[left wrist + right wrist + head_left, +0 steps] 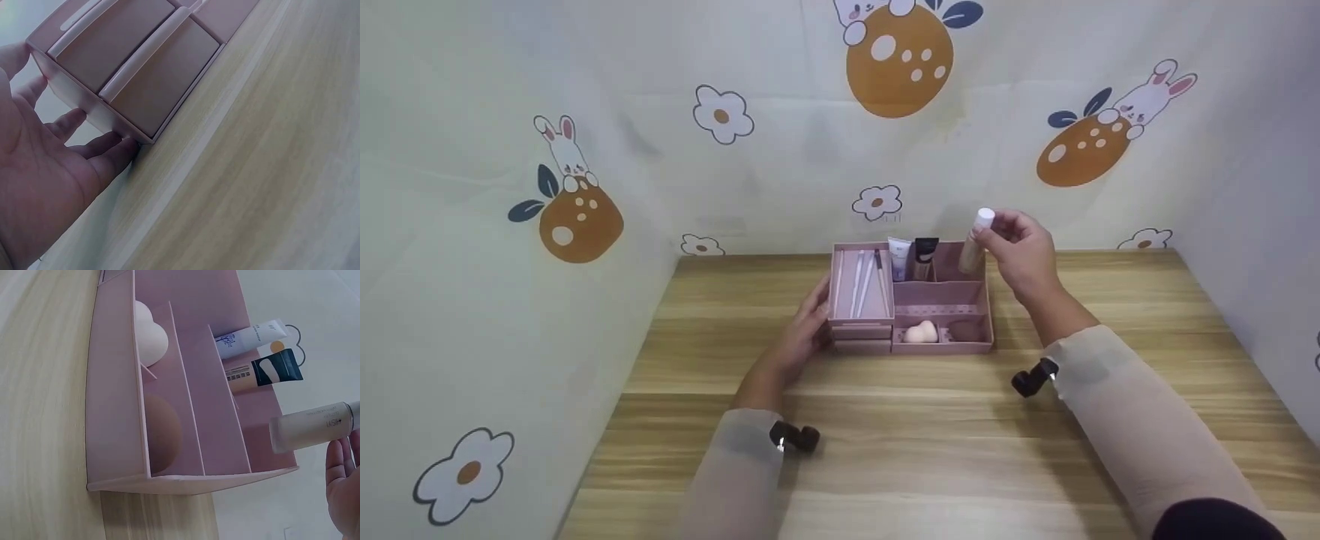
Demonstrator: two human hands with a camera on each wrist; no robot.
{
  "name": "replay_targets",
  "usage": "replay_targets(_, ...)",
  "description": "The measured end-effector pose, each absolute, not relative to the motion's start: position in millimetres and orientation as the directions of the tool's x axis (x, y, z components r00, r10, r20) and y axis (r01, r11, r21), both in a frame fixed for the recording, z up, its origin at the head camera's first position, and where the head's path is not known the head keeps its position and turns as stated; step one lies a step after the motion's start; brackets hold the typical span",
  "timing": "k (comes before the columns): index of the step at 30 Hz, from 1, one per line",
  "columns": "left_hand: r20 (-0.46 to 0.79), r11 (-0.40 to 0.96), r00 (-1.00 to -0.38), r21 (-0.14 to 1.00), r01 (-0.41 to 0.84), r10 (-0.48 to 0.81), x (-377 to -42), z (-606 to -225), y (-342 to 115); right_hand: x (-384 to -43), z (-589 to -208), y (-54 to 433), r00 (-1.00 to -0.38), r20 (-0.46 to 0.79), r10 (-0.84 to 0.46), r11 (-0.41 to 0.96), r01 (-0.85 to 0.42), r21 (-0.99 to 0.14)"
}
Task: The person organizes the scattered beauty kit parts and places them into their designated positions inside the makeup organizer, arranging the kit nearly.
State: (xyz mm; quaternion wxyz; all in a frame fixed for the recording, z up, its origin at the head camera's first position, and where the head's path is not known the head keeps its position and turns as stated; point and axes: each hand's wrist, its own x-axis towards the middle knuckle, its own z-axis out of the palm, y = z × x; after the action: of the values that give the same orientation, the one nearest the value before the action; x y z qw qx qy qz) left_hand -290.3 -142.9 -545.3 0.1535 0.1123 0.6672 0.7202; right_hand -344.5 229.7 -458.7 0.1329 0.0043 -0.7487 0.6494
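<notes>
A pink desk organizer [941, 287] stands on the table, with drawers at its left front. My right hand [1026, 251] pinches a white-capped foundation bottle [973, 240], slightly tilted, at the organizer's back right compartment; in the right wrist view the bottle's [312, 427] base is at the compartment's opening. My left hand [808, 330] touches the organizer's left side, fingers spread along the wall in the left wrist view. A white tube [250, 338] and a black-capped tube [264, 372] stand in the back compartment. A pale makeup sponge [151, 340] and a brown one [161, 433] lie in front compartments.
Several slim sticks or brushes [864, 281] lie in the organizer's top left tray. Behind the wooden table [900, 450] hangs a patterned cloth [802, 165], close to the organizer's back. More cloth [487, 322] rises along the left side.
</notes>
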Motion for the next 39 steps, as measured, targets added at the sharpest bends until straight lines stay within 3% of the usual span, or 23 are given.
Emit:
replay_targets(7, -0.048, -0.048, -0.930, 0.996, -0.070, 0.365, -291, -546, -144, -348, -465, 227, -0.980, 0.150, 0.132, 0.181, -0.125, -0.976)
replay_targets(19, -0.028, -0.060, -0.927, 0.997, -0.054, 0.373, -289, -545, -145, -351, -473, 223, -0.975, 0.180, 0.134, 0.195, -0.152, -0.969)
replay_targets(39, -0.033, -0.036, -0.930, 0.998, -0.050, 0.366, -290, -545, -145, -343, -477, 223, -0.989, 0.112, 0.095, 0.371, -0.069, -0.926)
